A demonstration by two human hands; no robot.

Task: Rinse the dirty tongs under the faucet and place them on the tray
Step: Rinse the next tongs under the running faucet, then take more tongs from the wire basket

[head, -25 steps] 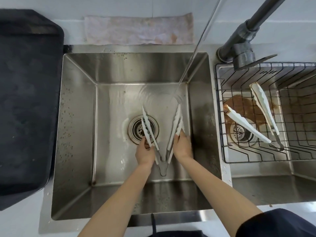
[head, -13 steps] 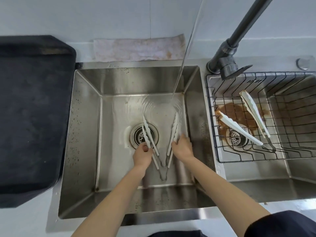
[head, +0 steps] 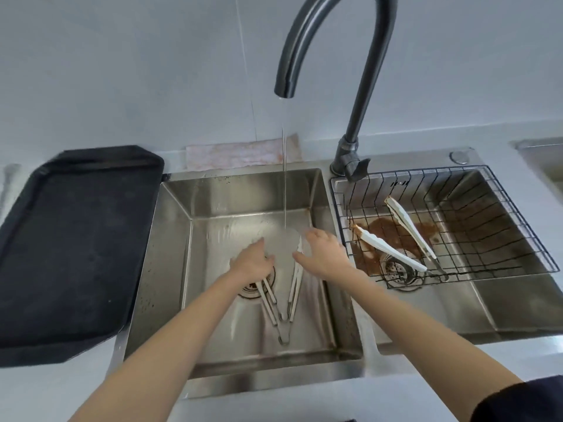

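Note:
White-armed metal tongs (head: 294,287) lie spread in a V on the floor of the left sink basin (head: 170,239), hinge toward me. My left hand (head: 251,264) lies palm down over the tongs' left arm, fingers curled on it. My right hand (head: 327,254) hovers by the right arm's tip, fingers spread and thumb close to it. A thin water stream (head: 285,178) falls from the dark faucet (head: 359,86) and lands between my hands. The black tray (head: 76,239) sits on the counter left of the sink.
The right basin holds a black wire basket (head: 518,239) with another pair of white tongs (head: 393,249) over a brown stain. A stained cloth (head: 240,155) lies behind the left basin. A drain (head: 251,287) is partly under my left hand.
The view has tilted up, showing the whole faucet. Both hands slid along the tong arms toward the tips, and my right hand opened off the right arm.

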